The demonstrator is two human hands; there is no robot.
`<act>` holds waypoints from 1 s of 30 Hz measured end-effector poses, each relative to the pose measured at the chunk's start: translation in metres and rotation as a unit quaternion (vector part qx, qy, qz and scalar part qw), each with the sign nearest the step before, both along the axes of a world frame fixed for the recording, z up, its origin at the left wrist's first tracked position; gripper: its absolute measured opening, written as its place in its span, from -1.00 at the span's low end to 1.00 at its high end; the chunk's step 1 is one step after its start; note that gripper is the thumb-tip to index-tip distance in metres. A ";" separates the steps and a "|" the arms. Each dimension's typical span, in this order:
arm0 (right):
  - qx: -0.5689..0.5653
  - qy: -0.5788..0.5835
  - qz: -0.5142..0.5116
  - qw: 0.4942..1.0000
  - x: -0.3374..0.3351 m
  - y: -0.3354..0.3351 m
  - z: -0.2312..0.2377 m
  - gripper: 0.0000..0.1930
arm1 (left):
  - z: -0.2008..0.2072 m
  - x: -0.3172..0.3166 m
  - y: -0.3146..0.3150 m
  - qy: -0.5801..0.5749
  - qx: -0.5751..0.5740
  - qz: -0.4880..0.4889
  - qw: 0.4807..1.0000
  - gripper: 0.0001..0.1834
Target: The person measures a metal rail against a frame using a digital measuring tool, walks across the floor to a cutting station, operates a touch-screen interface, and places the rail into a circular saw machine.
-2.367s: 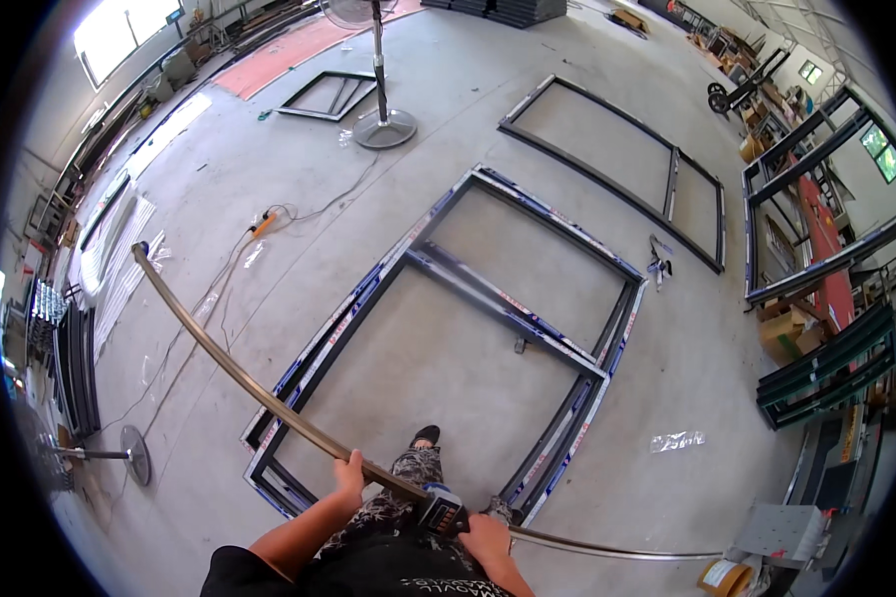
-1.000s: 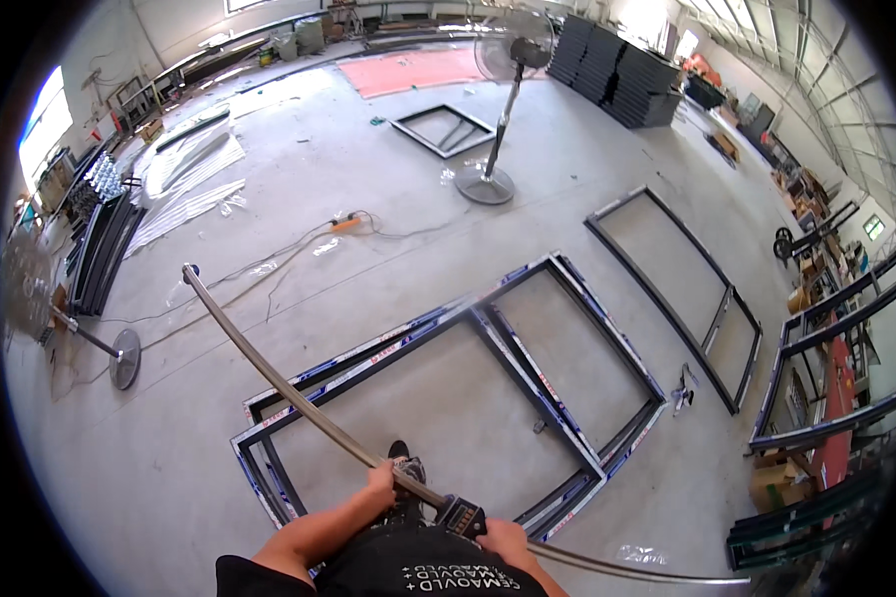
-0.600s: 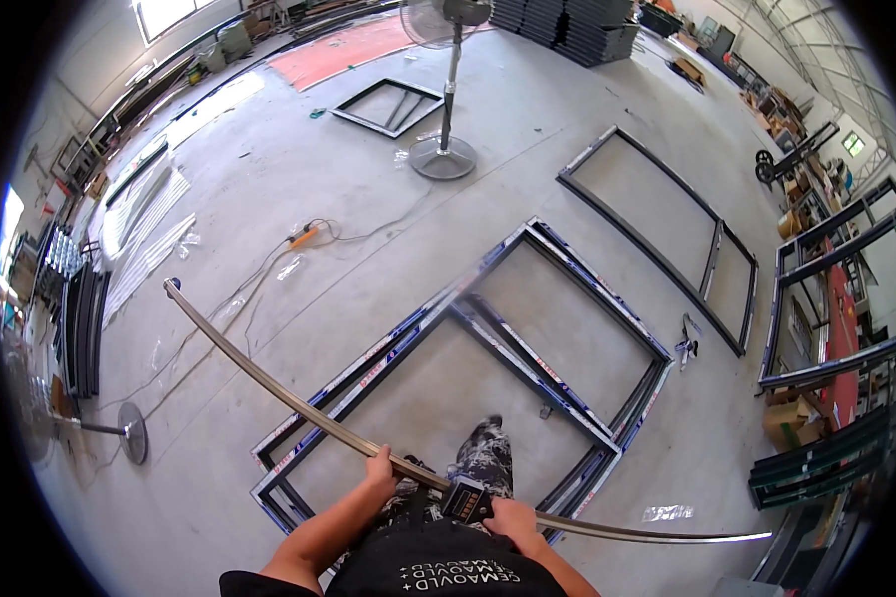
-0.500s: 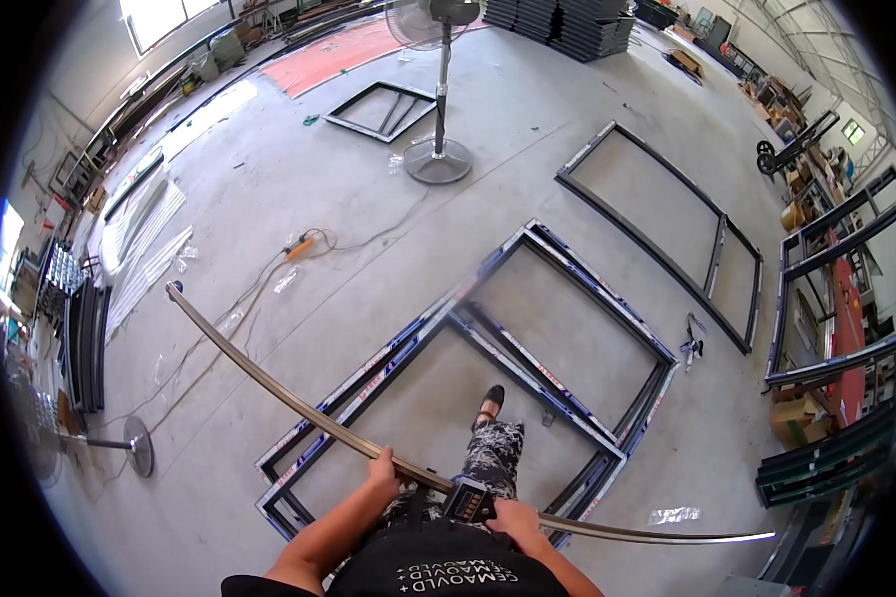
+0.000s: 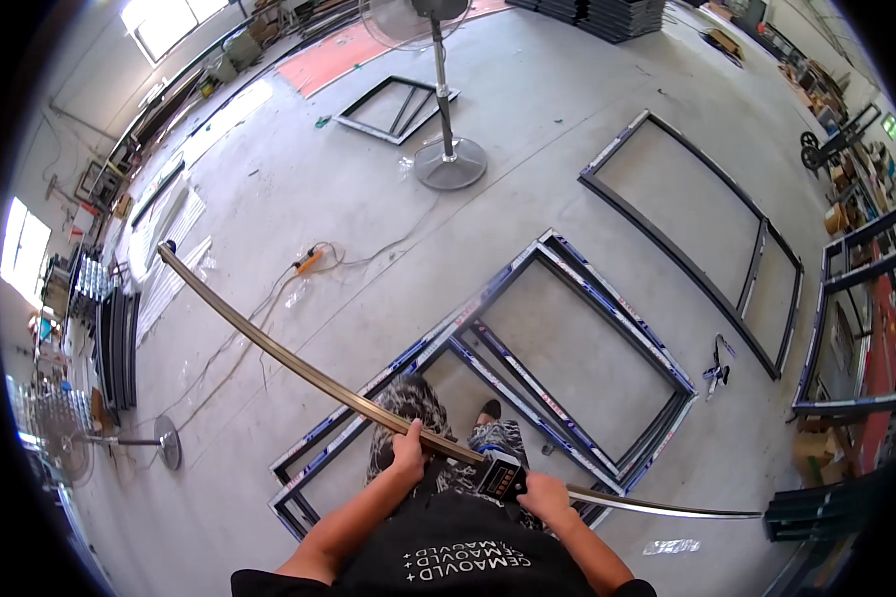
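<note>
A long, thin metal bar [image 5: 289, 365] runs across in front of my waist, its far end raised at the left and its other end reaching to the right. My left hand [image 5: 408, 450] is closed round the bar left of my body. Beside a black box with a small panel [image 5: 502, 478] at my waist, my right hand [image 5: 548, 496] is closed on the bar, which comes out past its fingers. The box hides the stretch between my hands. Below the bar, dark window frames [image 5: 448, 333] with taped edges lie stacked on the floor, and my legs stand among them.
Another dark frame [image 5: 667, 239] lies to the right, with a clamp-like tool [image 5: 717, 368] near it. A standing fan [image 5: 448, 164] is ahead; a second fan [image 5: 167, 443] is at the left. Cables run to an orange power strip [image 5: 310, 261]. Frames lean at the right [image 5: 856, 406].
My other leg has come into view at the left, over the stacked frames. The bar and both hands have shifted slightly, with my grip kept. The whole view has turned a little.
</note>
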State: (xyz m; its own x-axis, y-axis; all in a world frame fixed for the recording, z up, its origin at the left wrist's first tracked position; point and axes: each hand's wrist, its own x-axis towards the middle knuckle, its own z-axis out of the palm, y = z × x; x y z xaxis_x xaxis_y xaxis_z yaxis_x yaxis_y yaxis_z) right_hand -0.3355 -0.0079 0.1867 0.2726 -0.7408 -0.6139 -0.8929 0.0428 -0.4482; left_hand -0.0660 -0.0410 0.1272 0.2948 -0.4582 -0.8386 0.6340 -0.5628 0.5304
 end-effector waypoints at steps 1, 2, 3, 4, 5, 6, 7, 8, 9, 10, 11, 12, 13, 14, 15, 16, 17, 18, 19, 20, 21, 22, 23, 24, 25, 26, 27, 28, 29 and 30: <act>0.003 0.000 0.006 1.000 -0.006 -0.004 -0.007 -0.72 | 0.001 -0.006 -0.003 -0.007 0.009 0.010 1.000 -0.69; -0.001 -0.003 0.010 1.000 -0.012 -0.006 -0.015 -0.71 | -0.001 -0.010 -0.006 -0.007 0.011 0.015 1.000 -0.69; -0.005 -0.006 0.012 1.000 -0.014 -0.009 -0.016 -0.70 | 0.000 -0.013 -0.010 -0.011 0.017 0.014 1.000 -0.69; -0.003 -0.007 0.015 1.000 -0.016 -0.014 -0.015 -0.70 | 0.002 -0.016 -0.013 -0.016 0.022 0.012 1.000 -0.70; -0.005 -0.022 0.005 1.000 -0.017 -0.020 -0.014 -0.70 | 0.003 -0.019 -0.018 -0.022 0.022 0.019 0.999 -0.70; -0.008 -0.037 -0.007 0.999 -0.017 -0.027 -0.013 -0.71 | 0.009 -0.023 -0.027 -0.023 0.022 0.020 0.999 -0.70; -0.008 -0.039 -0.007 0.999 -0.017 -0.032 -0.014 -0.71 | 0.013 -0.027 -0.035 -0.006 0.013 0.035 0.999 -0.70; -0.020 -0.034 -0.018 0.999 -0.018 -0.036 -0.016 -0.70 | 0.016 -0.029 -0.041 0.010 0.005 0.050 0.999 -0.70; -0.032 -0.030 -0.030 0.999 -0.019 -0.038 -0.017 -0.69 | 0.012 -0.028 -0.045 0.018 -0.002 0.032 0.999 -0.70; -0.032 -0.030 -0.032 0.999 -0.021 -0.038 -0.017 -0.69 | 0.013 -0.030 -0.045 0.018 -0.002 0.031 0.999 -0.70; -0.031 -0.021 -0.024 0.999 -0.022 -0.042 -0.018 -0.66 | 0.012 -0.033 -0.051 0.022 -0.009 0.030 0.999 -0.70; -0.026 -0.011 -0.013 1.000 -0.024 -0.041 -0.017 -0.63 | 0.013 -0.037 -0.050 0.026 -0.013 0.032 0.999 -0.70; -0.025 -0.012 -0.022 0.999 -0.026 -0.041 -0.016 -0.63 | 0.013 -0.040 -0.052 0.009 -0.008 0.034 0.999 -0.72; -0.024 -0.009 -0.022 0.999 -0.028 -0.038 -0.021 -0.63 | 0.015 -0.042 -0.052 0.011 -0.006 0.034 0.999 -0.72; -0.023 -0.022 -0.025 0.999 -0.031 -0.039 -0.025 -0.63 | 0.023 -0.046 -0.056 0.007 0.003 0.031 1.000 -0.72; -0.022 -0.035 -0.027 0.999 -0.033 -0.040 -0.028 -0.64 | 0.027 -0.049 -0.058 0.002 0.011 0.028 1.000 -0.73; -0.022 -0.031 -0.024 0.999 -0.037 -0.039 -0.028 -0.64 | 0.024 -0.050 -0.058 0.006 0.012 0.031 0.999 -0.73; -0.001 -0.028 -0.032 0.999 -0.035 -0.042 -0.017 -0.63 | 0.021 -0.050 -0.057 0.024 0.003 0.017 1.000 -0.73; 0.021 -0.025 -0.039 0.999 -0.035 -0.045 -0.011 -0.62 | 0.019 -0.049 -0.056 0.041 -0.007 0.004 0.999 -0.74; 0.021 -0.022 -0.033 0.999 -0.035 -0.046 -0.013 -0.62 | 0.016 -0.049 -0.055 0.044 -0.006 0.011 0.999 -0.74; 0.013 -0.029 -0.037 0.999 -0.035 -0.044 -0.017 -0.64 | 0.017 -0.050 -0.056 0.035 -0.012 -0.002 0.999 -0.74; 0.005 -0.035 -0.040 0.999 -0.035 -0.043 -0.020 -0.66 | 0.017 -0.050 -0.056 0.027 -0.018 -0.014 0.999 -0.75; 0.006 -0.032 -0.034 0.999 -0.035 -0.042 -0.023 -0.66 | 0.016 -0.049 -0.056 0.030 -0.016 -0.007 0.999 -0.75; 0.010 -0.026 -0.032 0.999 -0.035 -0.042 -0.026 -0.66 | 0.015 -0.048 -0.057 0.034 -0.020 -0.013 0.999 -0.76; 0.014 -0.020 -0.032 0.999 -0.033 -0.044 -0.028 -0.66 | 0.015 -0.046 -0.060 0.038 -0.025 -0.021 0.999 -0.76; 0.014 -0.018 -0.027 0.999 -0.031 -0.044 -0.028 -0.66 | 0.015 -0.046 -0.062 0.040 -0.025 -0.017 0.999 -0.76; 0.024 -0.010 -0.030 0.999 -0.030 -0.046 -0.024 -0.66 | 0.022 -0.049 -0.063 0.026 -0.020 -0.017 0.999 -0.76; 0.034 -0.002 -0.033 0.999 -0.027 -0.047 -0.019 -0.65 | 0.025 -0.049 -0.065 0.013 -0.015 -0.017 1.000 -0.76; 0.020 -0.004 -0.041 0.999 -0.023 -0.048 -0.016 -0.66 | 0.020 -0.046 -0.064 0.011 -0.013 -0.017 1.000 -0.75; 0.024 -0.002 -0.039 0.999 -0.020 -0.048 -0.015 -0.66 | 0.021 -0.043 -0.063 0.013 -0.009 -0.015 1.000 -0.75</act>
